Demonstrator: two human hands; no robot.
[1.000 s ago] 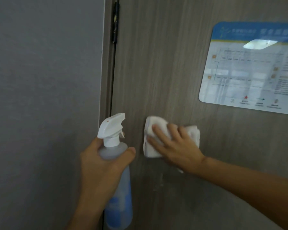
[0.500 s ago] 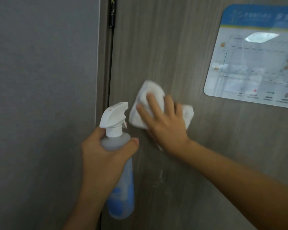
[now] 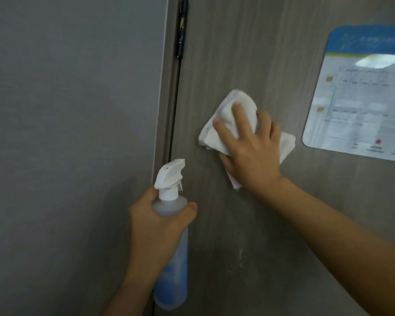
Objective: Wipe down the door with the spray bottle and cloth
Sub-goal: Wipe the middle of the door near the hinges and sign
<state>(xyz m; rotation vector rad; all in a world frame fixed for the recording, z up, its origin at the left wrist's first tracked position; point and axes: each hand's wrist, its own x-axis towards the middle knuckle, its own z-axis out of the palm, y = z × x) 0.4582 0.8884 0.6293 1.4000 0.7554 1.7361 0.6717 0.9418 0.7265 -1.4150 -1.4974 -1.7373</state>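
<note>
Right hand [image 3: 252,153] flat, pressing white cloth [image 3: 217,133] on door [image 3: 249,53], left hand [image 3: 156,226] wrapped round upright spray bottle [image 3: 172,270], nozzle toward door

Your left hand [image 3: 154,229] and right hand [image 3: 252,151] are bare; both forearms show uncovered, no sleeves, rings or watch.

Plain grey wall [image 3: 73,133] seen at left, dark hinge [image 3: 181,30] set along the frame edge, glossy blue-headed notice [image 3: 360,99] mounted at right, ceiling light reflected in it
</note>
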